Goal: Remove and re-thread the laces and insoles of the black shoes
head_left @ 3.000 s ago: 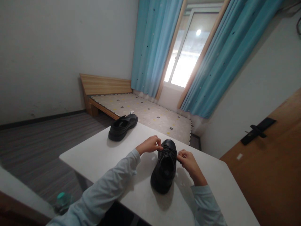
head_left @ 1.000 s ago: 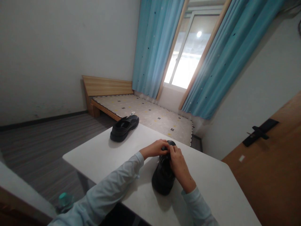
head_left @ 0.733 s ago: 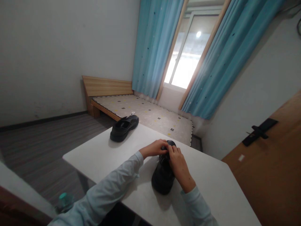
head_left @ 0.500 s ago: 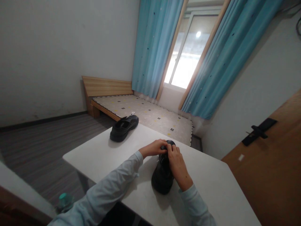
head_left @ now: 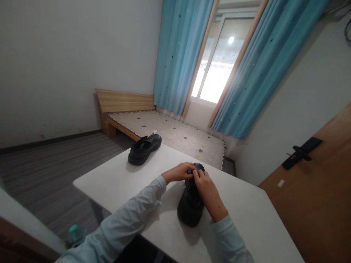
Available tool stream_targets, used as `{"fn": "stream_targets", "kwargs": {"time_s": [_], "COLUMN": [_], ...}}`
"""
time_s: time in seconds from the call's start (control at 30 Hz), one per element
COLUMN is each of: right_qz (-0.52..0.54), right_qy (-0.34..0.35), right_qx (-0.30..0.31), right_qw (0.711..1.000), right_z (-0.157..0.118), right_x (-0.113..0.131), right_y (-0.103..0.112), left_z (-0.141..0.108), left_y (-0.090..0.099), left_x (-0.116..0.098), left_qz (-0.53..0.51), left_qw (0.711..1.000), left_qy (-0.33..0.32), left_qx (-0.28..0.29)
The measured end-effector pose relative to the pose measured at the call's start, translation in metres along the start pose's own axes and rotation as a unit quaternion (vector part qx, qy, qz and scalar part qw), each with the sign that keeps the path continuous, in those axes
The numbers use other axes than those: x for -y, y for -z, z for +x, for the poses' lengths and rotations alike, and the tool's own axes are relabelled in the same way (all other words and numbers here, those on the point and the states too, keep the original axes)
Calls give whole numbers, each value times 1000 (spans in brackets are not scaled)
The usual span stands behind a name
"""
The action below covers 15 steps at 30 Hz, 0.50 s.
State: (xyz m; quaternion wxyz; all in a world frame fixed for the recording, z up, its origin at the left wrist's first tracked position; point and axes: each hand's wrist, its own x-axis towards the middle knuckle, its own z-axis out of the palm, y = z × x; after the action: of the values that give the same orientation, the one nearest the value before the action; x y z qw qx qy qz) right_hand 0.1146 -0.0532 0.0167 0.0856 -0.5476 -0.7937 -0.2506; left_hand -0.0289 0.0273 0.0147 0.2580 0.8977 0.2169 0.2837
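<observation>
A black shoe [head_left: 191, 212] rests on the white table [head_left: 241, 204], its heel toward me and its toe pointing away. My left hand [head_left: 179, 172] reaches in from the left, with its fingers closed on the upper near the toe. From the right, my right hand [head_left: 206, 187] bends over the same spot, fingertips pressed together against the left ones. Whatever small part they pinch is covered by the fingers. The matching black shoe [head_left: 144, 149] stands by itself near the table's far left edge.
Beyond the table is a low wooden bed with a patterned mattress [head_left: 175, 128]. A wooden door [head_left: 312, 197] with a black handle is at right. Down at left, a bottle with a green cap [head_left: 73, 229] stands near the table. Blue curtains [head_left: 181, 54] frame the window.
My right hand has shifted very slightly on the shoe, and the heel has moved a touch to the right. My left hand stays almost where it was.
</observation>
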Motion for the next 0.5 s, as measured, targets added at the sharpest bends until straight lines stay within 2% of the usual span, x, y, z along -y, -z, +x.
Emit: {"fn": "stream_targets", "kwargs": {"time_s": [0.27, 0.5], "right_qz": [-21, -6], "right_qy": [95, 67], "right_qx": [48, -10], "right_qw": [994, 998], "right_z": [-5, -8], "right_x": [-11, -15], "right_y": [13, 8], "left_z": [-1, 0], "left_y": [-1, 0], "left_x": [2, 1], "left_qz": [-17, -17], "left_qw": [1000, 1000], "left_qy": [-13, -19], "left_qx": [-5, -1]}}
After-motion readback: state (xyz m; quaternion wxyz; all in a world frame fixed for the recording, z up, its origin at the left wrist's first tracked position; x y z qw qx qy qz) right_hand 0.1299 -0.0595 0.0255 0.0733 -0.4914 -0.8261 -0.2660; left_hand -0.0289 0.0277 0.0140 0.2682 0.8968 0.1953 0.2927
